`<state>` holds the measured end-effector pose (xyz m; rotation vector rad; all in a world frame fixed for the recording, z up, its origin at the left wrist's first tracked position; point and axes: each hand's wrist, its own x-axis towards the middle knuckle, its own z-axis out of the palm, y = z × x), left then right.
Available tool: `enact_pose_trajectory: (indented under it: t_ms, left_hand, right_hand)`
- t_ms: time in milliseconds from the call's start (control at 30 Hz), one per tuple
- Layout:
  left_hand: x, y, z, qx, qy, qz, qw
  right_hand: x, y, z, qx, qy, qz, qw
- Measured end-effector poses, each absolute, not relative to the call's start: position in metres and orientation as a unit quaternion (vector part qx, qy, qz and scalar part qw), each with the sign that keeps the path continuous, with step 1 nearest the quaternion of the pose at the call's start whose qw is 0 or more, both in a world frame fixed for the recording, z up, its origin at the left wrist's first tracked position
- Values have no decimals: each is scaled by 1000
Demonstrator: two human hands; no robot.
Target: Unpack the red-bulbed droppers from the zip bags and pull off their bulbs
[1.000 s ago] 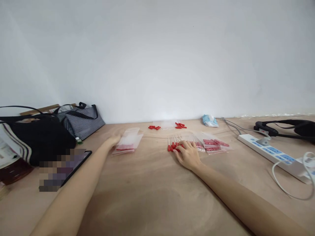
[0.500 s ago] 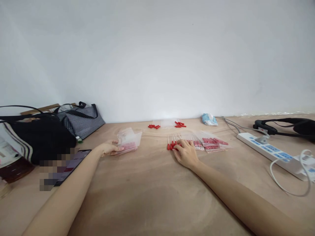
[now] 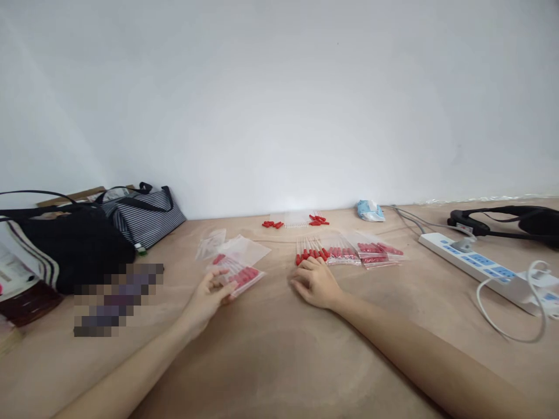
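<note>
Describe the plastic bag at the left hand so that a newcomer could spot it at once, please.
On the brown table, find the striped bag by the wall, then look right and nearer to the left hand. Its fingers grip a clear plastic bag of red-ended sticks. Among the bags there, it is frontmost, with the others lying behind it.

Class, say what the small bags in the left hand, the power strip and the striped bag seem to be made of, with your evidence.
Small bags: probably thin, glossy plastic; red shows through.

Power strip: likely hard white plastic, smooth, with crisp moulded edges.

Striped bag: apparently matte woven fabric; its sides sag softly.
</note>
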<state>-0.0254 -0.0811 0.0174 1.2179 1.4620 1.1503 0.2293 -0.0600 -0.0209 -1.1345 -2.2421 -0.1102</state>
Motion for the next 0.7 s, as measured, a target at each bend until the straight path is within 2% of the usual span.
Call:
enact_pose_trajectory:
  t_ms: [100,133,200,300,367,467,700]
  left_hand:
    - [-12,-92,16,576,575,304,496]
    - [-9,-92,19,621,566,245,484]
    - [-5,-88,26,718,542,187,394]
    - [4,-74,31,837,464,214,197]
    - [13,-64,28,884,406,199,123]
    - [29,-55,16,906,382,143,114]
    - [58,-61,-1,894,401,167,110]
  right_hand:
    - [224,-66,-17,-383,-872,12,303]
    - [224,-68,-15,-364,-881,24,302]
    - [224,-71,-11,-328,-896,36,296]
    - [224,-73,-9,-306,-906,37,288]
    - [225,-73,-12,-349,-879,47,320]
    - [228,-70,-19,-457,-809,72,363]
    - [234,-67,-20,-531,-770,178,306]
